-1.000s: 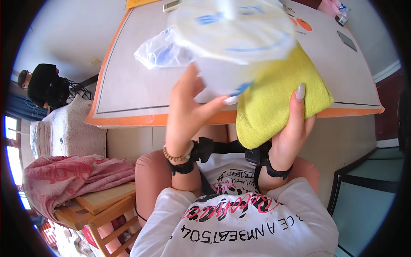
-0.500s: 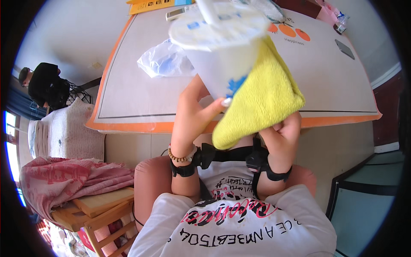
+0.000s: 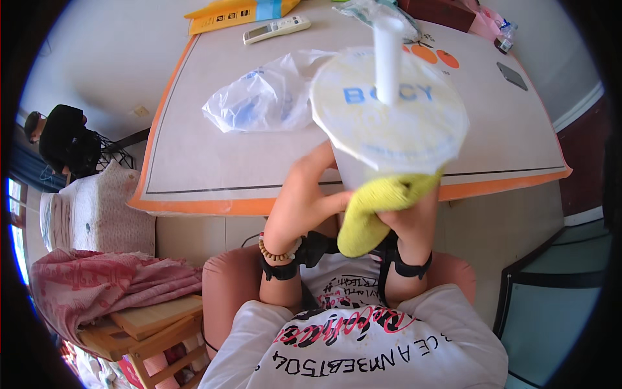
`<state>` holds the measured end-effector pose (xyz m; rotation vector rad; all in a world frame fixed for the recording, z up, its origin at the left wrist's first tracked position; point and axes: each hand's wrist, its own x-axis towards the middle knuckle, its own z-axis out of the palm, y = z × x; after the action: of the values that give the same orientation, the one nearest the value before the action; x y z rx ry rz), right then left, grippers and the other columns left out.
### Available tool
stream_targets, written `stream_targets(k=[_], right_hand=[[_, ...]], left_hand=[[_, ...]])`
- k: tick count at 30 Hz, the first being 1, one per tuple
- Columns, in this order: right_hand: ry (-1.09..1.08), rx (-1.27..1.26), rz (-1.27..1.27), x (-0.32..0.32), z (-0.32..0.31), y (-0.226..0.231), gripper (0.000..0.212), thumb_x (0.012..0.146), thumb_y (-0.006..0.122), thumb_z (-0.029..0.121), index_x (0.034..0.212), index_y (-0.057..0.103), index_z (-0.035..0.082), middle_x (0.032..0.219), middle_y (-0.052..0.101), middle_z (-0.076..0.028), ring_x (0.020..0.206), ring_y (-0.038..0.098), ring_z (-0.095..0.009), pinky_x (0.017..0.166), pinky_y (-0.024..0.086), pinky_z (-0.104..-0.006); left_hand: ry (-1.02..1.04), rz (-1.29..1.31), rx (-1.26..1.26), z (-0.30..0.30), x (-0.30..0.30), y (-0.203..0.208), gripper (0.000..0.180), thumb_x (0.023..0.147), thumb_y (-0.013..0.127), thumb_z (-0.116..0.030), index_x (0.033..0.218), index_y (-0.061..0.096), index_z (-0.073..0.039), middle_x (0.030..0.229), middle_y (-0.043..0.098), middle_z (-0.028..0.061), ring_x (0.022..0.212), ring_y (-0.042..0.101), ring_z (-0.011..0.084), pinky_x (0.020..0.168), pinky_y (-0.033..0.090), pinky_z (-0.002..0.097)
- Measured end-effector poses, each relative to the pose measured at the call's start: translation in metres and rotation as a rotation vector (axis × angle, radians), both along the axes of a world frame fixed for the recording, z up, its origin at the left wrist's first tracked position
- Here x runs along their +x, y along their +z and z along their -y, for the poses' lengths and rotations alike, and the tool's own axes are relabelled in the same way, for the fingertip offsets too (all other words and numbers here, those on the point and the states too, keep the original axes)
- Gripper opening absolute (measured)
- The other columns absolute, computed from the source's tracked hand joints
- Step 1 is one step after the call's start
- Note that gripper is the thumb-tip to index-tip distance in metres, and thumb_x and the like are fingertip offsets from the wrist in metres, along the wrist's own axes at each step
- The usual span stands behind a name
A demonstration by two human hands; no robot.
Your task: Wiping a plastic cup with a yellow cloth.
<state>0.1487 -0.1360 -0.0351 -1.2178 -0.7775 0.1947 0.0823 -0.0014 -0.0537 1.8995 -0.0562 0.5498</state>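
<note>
Above the near table edge stands a tall plastic drink cup [image 3: 395, 139] with a sealed film lid and a thick white straw [image 3: 389, 61]. Its lid faces up toward me and hides most of the cup's body. My left hand [image 3: 304, 201] is wrapped round the cup's left side, its far fingers out of sight behind it. My right hand [image 3: 414, 217] presses a bunched yellow-green cloth [image 3: 376, 211] against the near right side of the cup. The cloth hides part of that hand's fingers.
A crumpled clear plastic bag [image 3: 259, 97] lies left of the cup. Farther back are a white remote control [image 3: 277, 29] and a yellow packet [image 3: 233, 14]. A phone [image 3: 512, 76] rests at the right, with a small bottle [image 3: 505, 40] behind it. A wooden chair [image 3: 155, 318] holds a pink cloth.
The cup has come down and right, its lid now turned more toward me. The cloth, spread along the cup's right side before, is now bunched lower under the lid's rim.
</note>
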Motion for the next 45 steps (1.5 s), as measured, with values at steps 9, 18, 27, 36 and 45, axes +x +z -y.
stream_targets(k=[9,18,27,36,45], right_hand=[[0.034,0.076,0.111,0.004,-0.010,-0.013,0.082,0.060,0.067,0.015,0.125,0.020,0.002,0.113,0.040,-0.012,0.105,0.043,-0.020,0.088,0.037,-0.0331],[-0.052,-0.182,0.135,-0.012,-0.017,-0.013,0.084,0.054,0.075,0.017,0.123,0.029,0.003,0.117,0.035,-0.015,0.110,0.038,-0.028,0.090,0.033,-0.0377],[-0.082,-0.155,0.467,-0.002,-0.025,-0.004,0.089,0.055,0.074,0.010,0.128,0.024,0.004,0.123,0.032,-0.018,0.114,0.033,-0.035,0.093,0.031,-0.0396],[0.009,-0.117,0.425,0.008,-0.009,-0.008,0.079,0.060,0.072,0.014,0.125,0.029,0.001,0.121,0.035,-0.017,0.113,0.036,-0.031,0.093,0.030,-0.0373],[-0.012,0.043,0.170,0.003,0.003,-0.013,0.088,0.058,0.077,0.033,0.123,0.029,-0.001,0.117,0.039,-0.015,0.109,0.041,-0.025,0.090,0.033,-0.0354]], left_hand=[[0.126,0.162,-0.006,0.007,-0.017,0.012,0.060,0.064,0.063,-0.007,0.119,0.039,0.004,0.117,0.045,0.0188,0.108,0.045,0.0305,0.087,0.037,0.0364],[0.590,0.158,0.403,-0.001,-0.040,-0.007,0.065,0.072,0.068,-0.023,0.117,0.035,0.010,0.112,0.050,0.0151,0.104,0.048,0.0238,0.088,0.038,0.0352],[0.313,0.270,-0.405,0.013,-0.019,0.013,0.080,0.061,0.071,-0.014,0.123,0.024,0.004,0.120,0.038,0.0158,0.109,0.043,0.0222,0.091,0.035,0.0351],[0.243,0.344,-0.343,0.009,-0.015,0.009,0.074,0.064,0.068,-0.015,0.122,0.028,0.004,0.118,0.040,0.0149,0.109,0.042,0.0222,0.092,0.034,0.0352],[0.267,0.391,-0.333,0.010,-0.016,0.006,0.076,0.056,0.076,-0.021,0.116,0.038,0.005,0.114,0.045,0.0137,0.104,0.047,0.0215,0.089,0.038,0.0341]])
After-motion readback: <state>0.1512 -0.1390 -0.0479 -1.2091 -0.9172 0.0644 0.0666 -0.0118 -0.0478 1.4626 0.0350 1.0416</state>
